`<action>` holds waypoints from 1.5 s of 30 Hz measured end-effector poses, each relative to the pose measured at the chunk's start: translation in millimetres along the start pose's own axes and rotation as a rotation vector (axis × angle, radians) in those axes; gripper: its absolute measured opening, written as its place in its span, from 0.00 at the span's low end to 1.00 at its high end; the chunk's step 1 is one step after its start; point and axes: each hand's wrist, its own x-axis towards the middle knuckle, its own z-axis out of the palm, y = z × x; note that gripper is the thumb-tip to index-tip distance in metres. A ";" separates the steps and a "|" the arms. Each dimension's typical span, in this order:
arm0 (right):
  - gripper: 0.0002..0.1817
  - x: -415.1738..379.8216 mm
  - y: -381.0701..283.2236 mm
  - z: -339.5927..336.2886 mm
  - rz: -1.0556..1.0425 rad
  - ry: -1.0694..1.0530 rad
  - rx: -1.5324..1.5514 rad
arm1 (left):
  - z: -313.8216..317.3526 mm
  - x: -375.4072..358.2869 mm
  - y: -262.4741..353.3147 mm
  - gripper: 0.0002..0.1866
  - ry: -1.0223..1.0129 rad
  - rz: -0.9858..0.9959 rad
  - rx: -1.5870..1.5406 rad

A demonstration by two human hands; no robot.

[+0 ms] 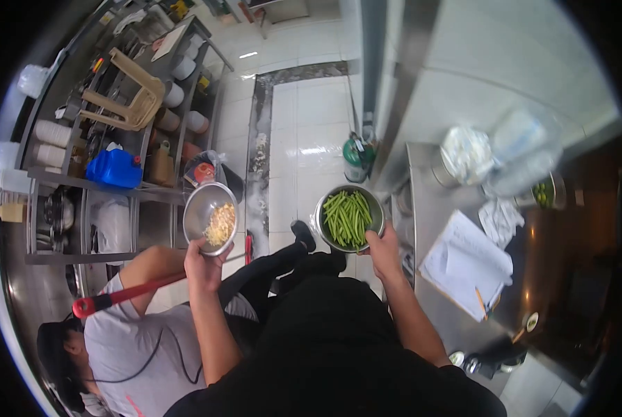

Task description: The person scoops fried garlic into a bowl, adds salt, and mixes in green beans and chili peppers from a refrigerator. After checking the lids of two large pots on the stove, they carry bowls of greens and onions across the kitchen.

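In the head view my left hand (206, 260) grips the near rim of a metal bowl (197, 212). Chopped pale bits, perhaps garlic or onion (220, 224), lie in that bowl, which is tilted toward me. My right hand (384, 247) is closed on the rim of a second metal bowl (320, 217), at its lower right. Cut green beans (348, 218) fill this one. Both bowls are held up in front of me, apart from each other. My fingers under the bowls are partly hidden.
A co-worker in a grey shirt (137, 347) is close on my left, beside a red-handled pole (137, 292). Steel shelves at left hold a blue jug (114, 168) and a plastic chair (140, 104). Papers (464, 260) lie on the right counter. A green cylinder (356, 156) stands ahead.
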 end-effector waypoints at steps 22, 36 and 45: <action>0.17 453.8 -105.8 177.9 -0.050 -0.079 -0.126 | 89.9 217.8 27.2 0.20 0.299 0.030 -0.107; 0.13 658.6 -195.1 433.2 -0.154 -0.212 -0.198 | 112.1 348.5 114.7 0.26 0.550 0.054 -0.254; 0.18 706.2 -185.6 519.2 0.185 -0.345 -0.151 | 112.2 517.1 140.5 0.29 0.525 -0.082 -0.281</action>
